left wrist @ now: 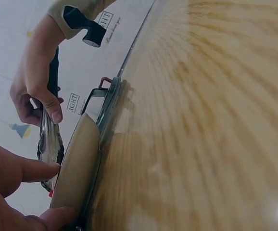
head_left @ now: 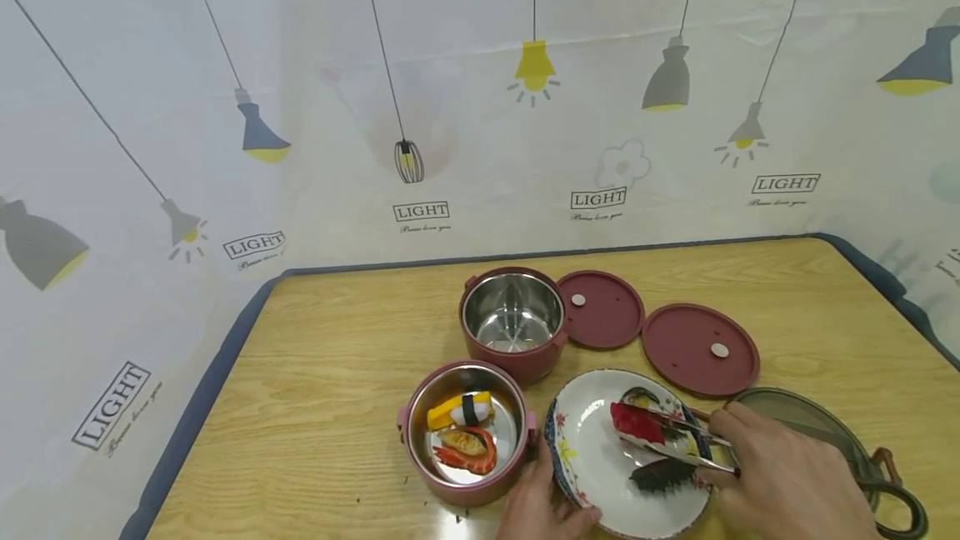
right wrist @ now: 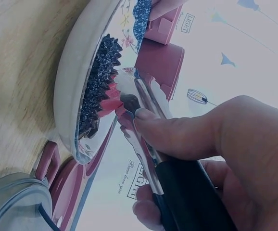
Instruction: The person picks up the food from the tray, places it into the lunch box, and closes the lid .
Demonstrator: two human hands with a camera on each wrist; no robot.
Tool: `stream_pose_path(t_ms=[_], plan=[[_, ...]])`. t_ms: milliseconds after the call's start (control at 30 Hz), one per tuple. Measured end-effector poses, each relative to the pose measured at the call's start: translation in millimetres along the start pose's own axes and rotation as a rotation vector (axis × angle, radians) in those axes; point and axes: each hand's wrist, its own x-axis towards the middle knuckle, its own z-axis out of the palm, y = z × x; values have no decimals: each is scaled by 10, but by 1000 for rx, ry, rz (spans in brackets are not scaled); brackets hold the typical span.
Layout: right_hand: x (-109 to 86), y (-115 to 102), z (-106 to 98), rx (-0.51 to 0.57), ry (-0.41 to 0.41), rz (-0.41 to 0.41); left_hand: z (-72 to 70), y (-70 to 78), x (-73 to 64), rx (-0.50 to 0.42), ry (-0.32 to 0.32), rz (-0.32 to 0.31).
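My left hand [head_left: 546,502] holds the left rim of a white flower-patterned dish [head_left: 596,432], pinching it between thumb and fingers in the left wrist view. With my right hand [head_left: 787,473] I grip metal tongs [right wrist: 151,144] that have dark handles. Between the tongs' tips, over the dish, is a red-topped sushi piece [head_left: 627,418]. A dark, jagged-edged piece [right wrist: 100,82] lies in the dish below. Left of the dish stands a dark pink pot [head_left: 450,490] holding a yellow-topped sushi piece [head_left: 446,413] and a shrimp-topped one [head_left: 476,461].
Behind the front pot is a second dark red pot [head_left: 517,365], its steel inside showing. Two round red lids [head_left: 607,323] lie to its right. Partly under my right hand is a greenish round piece of cookware [head_left: 795,407] with a black handle [head_left: 911,507].
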Motion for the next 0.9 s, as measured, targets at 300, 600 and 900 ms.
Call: stream_pose_path(t_ms=[300, 600, 900], plan=[[-25, -40, -7, 14, 40, -4, 10, -17, -41, 43, 1, -3], [-21, -106, -57, 53, 144, -17, -135, 64, -113, -19, -118, -42], [26, -204, -132, 69, 261, -105, -264, 76, -203, -67, -146, -44]])
